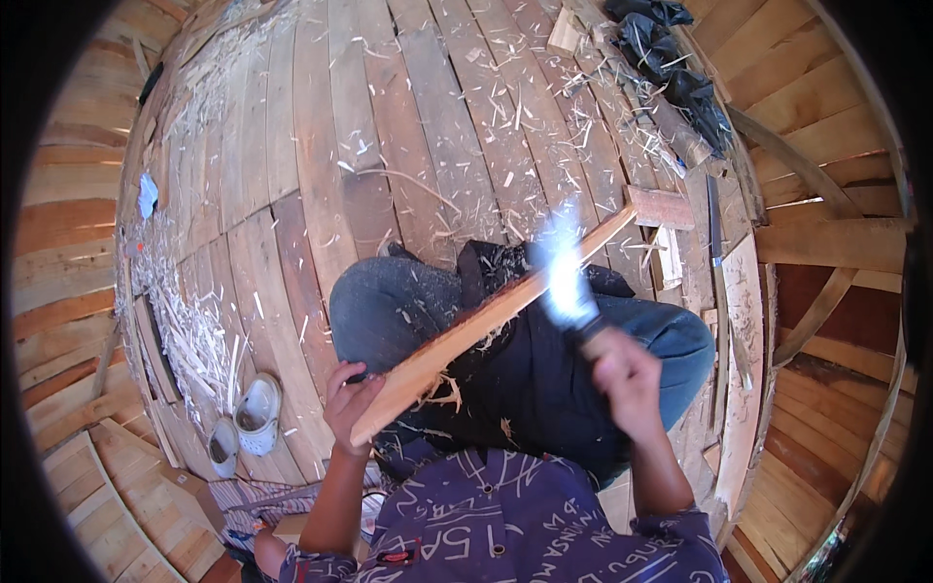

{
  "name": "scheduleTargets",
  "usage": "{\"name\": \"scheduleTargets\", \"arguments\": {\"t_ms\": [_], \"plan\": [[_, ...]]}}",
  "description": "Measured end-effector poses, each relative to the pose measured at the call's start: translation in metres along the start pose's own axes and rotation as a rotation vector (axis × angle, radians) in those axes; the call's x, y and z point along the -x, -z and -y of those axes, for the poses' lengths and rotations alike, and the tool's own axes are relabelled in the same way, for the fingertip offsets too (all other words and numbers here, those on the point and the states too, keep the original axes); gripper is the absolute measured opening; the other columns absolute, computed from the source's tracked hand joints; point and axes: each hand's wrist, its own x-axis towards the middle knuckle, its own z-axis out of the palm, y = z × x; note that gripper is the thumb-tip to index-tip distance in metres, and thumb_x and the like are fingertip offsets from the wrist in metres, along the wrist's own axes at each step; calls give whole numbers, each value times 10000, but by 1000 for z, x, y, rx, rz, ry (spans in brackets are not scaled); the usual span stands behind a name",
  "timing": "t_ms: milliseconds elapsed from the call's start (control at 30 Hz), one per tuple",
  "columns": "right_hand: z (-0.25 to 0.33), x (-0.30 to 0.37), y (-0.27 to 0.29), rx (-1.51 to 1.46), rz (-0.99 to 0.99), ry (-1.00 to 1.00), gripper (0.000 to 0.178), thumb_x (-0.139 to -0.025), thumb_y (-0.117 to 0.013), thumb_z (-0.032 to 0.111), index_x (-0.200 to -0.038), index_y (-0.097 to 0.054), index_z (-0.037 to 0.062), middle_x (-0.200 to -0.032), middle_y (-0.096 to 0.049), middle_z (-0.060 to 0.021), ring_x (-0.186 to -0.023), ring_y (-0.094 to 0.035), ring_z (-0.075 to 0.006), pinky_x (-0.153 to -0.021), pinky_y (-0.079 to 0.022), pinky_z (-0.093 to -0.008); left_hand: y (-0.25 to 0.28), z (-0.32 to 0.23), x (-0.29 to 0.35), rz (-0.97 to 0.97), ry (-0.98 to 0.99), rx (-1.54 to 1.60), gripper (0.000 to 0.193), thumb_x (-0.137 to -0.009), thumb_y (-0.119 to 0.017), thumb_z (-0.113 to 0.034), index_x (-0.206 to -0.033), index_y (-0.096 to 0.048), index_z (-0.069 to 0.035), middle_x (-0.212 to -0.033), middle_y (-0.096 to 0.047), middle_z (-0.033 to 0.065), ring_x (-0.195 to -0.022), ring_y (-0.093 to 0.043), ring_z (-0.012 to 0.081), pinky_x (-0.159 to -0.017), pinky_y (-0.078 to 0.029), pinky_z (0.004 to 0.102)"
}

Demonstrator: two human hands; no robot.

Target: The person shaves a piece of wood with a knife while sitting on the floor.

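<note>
A long wooden board slants across my lap, its near end low at the left and its far end resting on a reddish wood block. My left hand is wrapped round the near end. At the right, my right hand is closed round the handle of a broad-bladed knife. Its bright blade is smeared by motion and glare and overlaps the board's upper part; whether it touches the wood I cannot tell. Curled shavings hang along the board's lower edge.
Wood shavings lie scattered over the plank floor, heaped at the left. Grey clogs stand at the lower left. Black plastic bags lie far right. Long wood strips run beside the right wall.
</note>
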Motion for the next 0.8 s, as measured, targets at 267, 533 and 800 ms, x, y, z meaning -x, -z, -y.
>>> {"name": "scheduleTargets", "arguments": {"t_ms": [267, 533, 800], "plan": [[-2, 17, -27, 263, 466, 59, 300, -838, -658, 113, -1091, -607, -40, -925, -690, -121, -842, -665, -147, -744, -501, -255, -7, -8, -8, -70, 108, 82, 240, -681, -758, -126, -880, -689, -11, -753, -639, 71, -918, -602, 293, -918, -420, 483], [29, 18, 25, 301, -26, 135, 356, -852, -662, 219, -1079, -615, -51, -856, -667, -79, -716, -609, -100, -623, -468, -225, -9, -4, -5, -71, 60, 54, 205, -764, -715, -163, -875, -684, 7, -739, -626, 90, -916, -596, 309, -912, -425, 479], [33, -28, -15, 384, 128, 152, 395, -855, -675, 200, -1164, -574, -24, -1042, -664, -103, -888, -599, -135, -782, -470, -289, -7, 1, -7, -70, 21, 83, 197, -708, -731, -104, -872, -686, -6, -743, -634, 83, -921, -604, 294, -923, -418, 488]]}}
